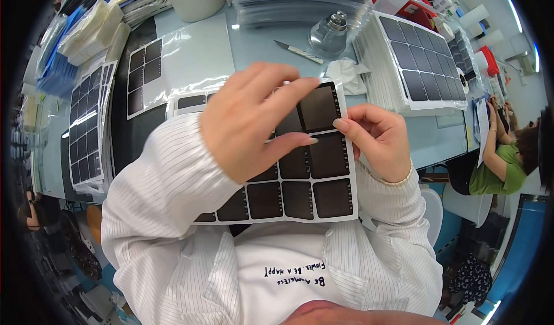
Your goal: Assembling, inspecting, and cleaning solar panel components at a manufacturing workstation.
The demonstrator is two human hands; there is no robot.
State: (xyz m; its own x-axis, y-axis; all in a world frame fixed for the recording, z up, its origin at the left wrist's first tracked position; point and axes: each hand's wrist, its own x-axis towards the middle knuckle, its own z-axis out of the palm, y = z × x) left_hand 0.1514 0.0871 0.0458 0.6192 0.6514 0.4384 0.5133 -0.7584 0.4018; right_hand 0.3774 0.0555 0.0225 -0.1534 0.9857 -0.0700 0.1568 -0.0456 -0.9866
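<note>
A white-bordered sheet of dark, rounded rectangular panels (328, 154) lies in front of me, close to my body. My right hand (378, 140) pinches its right edge between thumb and fingers. Over the sheet's upper part hovers my left hand (251, 123), thumb and index finger apart, with nothing visible between them. My left hand and sleeve cover much of the sheet's left side. Whether the left fingertips touch the panels I cannot tell.
A thick stack of similar sheets (424, 56) stands at the right, another stack (89, 129) at the left. Beyond my hands lie a craft knife (299, 52), a glass bottle (329, 34) and crumpled white tissue (346, 74). A person in green (499, 172) sits at far right.
</note>
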